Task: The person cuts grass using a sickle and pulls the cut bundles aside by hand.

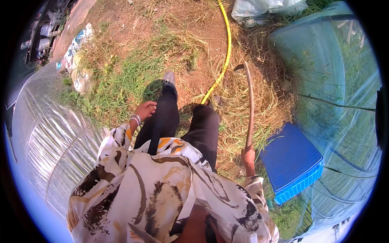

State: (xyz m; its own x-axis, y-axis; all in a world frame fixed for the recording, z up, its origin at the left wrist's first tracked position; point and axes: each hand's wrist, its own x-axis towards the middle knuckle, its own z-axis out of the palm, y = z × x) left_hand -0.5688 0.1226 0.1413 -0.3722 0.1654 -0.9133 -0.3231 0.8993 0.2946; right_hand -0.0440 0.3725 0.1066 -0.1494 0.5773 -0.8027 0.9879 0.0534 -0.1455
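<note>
My right hand (249, 155) is closed around the lower end of a long, slightly bent wooden handle. It belongs to a hand hoe (250, 103), which extends forward over dry cut grass. A small dark blade (239, 67) juts to the left at its far end. My left hand (146, 110) hangs beside my left thigh, holding nothing, with its fingers loosely bent and apart. White bands circle that wrist. A yellow hose (227, 54) runs along the ground to the left of the hoe and passes out of sight behind my right knee.
An upturned-looking blue plastic crate (291, 158) sits right of my right hand. Translucent plastic-covered tunnels stand at the right (316, 70) and left (70, 133). Filled sacks (82, 76) lie ahead left, with a white plastic sack (267, 10) ahead right. Grass and bare soil (209, 57) stretch ahead.
</note>
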